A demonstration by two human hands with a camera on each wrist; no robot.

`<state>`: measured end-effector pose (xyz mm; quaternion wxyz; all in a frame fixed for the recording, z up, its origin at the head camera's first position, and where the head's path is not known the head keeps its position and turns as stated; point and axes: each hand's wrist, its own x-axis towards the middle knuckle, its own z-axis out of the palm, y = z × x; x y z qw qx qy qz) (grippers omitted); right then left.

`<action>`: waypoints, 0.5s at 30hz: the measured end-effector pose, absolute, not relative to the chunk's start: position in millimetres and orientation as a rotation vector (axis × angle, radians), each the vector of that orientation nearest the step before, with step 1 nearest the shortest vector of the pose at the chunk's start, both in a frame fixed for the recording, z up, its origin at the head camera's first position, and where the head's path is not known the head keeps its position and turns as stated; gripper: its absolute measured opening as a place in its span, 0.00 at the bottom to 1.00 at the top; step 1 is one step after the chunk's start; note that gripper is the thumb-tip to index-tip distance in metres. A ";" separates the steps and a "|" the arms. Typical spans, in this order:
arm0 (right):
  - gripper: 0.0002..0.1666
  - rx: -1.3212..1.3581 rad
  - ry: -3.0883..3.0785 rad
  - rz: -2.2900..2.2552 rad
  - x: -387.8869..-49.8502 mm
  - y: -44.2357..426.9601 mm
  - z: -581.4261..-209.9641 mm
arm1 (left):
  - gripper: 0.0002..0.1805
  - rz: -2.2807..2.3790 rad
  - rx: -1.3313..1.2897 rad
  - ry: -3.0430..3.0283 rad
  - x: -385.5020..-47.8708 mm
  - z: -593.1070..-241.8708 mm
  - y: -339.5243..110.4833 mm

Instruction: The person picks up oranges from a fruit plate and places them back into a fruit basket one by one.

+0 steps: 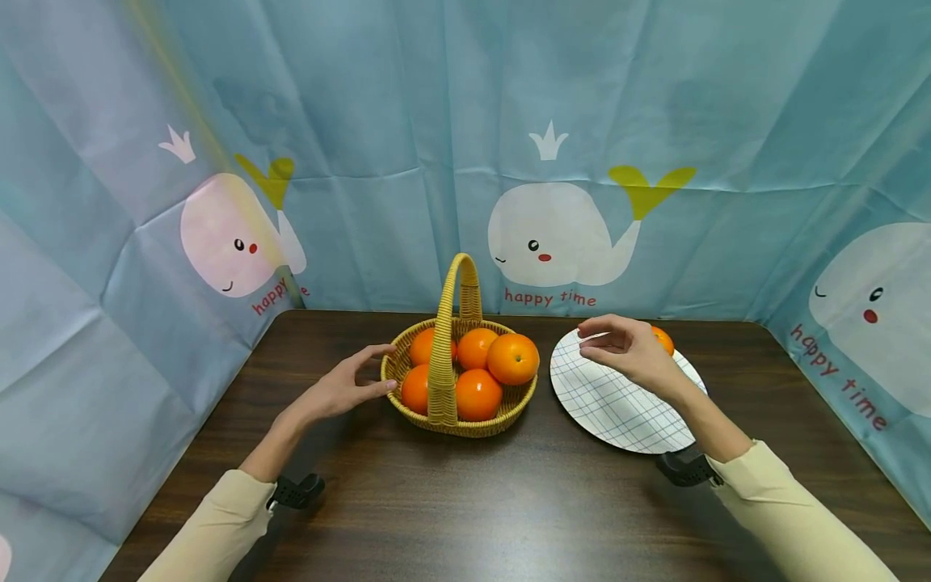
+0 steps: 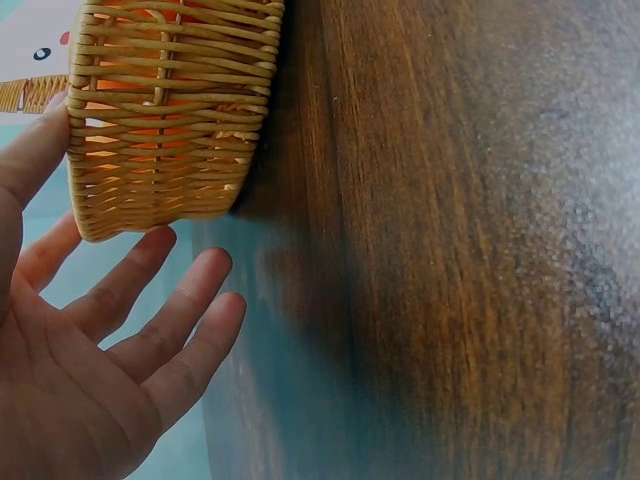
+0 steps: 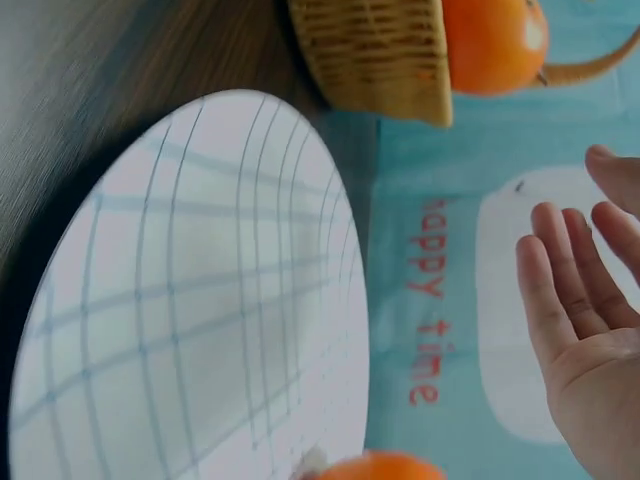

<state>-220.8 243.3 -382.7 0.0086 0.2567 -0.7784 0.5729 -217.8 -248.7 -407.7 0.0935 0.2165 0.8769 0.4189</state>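
A yellow wicker basket (image 1: 465,430) with a tall handle holds several oranges (image 1: 512,359). My left hand (image 1: 342,392) is at its left side, thumb and fingertips against the rim and wall, fingers spread and nearly straight in the left wrist view. To the right lies a white plate (image 1: 618,412) with a blue grid pattern. My right hand (image 1: 629,352) hovers over the plate with nothing in it, fingers slightly bent and thumb apart. One orange (image 1: 663,341) sits at the plate's far right, partly hidden behind that hand.
Everything stands on a dark wooden table (image 1: 480,509). A blue curtain (image 1: 407,97) printed with white whales hangs along the back and both sides, close behind the basket and plate.
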 end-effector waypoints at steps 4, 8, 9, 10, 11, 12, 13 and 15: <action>0.19 0.756 -2.453 1.725 -217.5 257.1 -383.6 | 0.37 1.232 0.639 2.612 -217.2 -407.6 -248.8; 0.19 0.711 -2.469 1.681 -213.5 271.6 -383.7 | 0.37 1.227 0.634 2.620 -217.0 -407.8 -248.6; 0.19 0.703 -2.471 1.670 -212.6 275.7 -383.4 | 0.37 1.226 0.632 2.620 -217.0 -407.8 -248.3; 0.19 0.691 -2.470 1.665 -211.9 279.7 -382.8 | 0.37 1.227 0.630 2.619 -216.8 -407.6 -248.1; 0.19 0.680 -2.466 1.661 -211.2 283.9 -382.1 | 0.37 1.227 0.635 2.617 -216.8 -407.4 -248.0; 0.19 0.666 -2.462 1.654 -210.5 288.2 -381.3 | 0.37 1.230 0.632 2.615 -216.8 -407.2 -247.8; 0.19 0.654 -2.459 1.644 -209.6 292.6 -380.2 | 0.37 1.230 0.631 2.614 -216.8 -407.0 -247.7; 0.20 0.618 -2.454 1.619 -208.6 302.3 -378.4 | 0.37 1.232 0.629 2.611 -217.1 -406.8 -248.0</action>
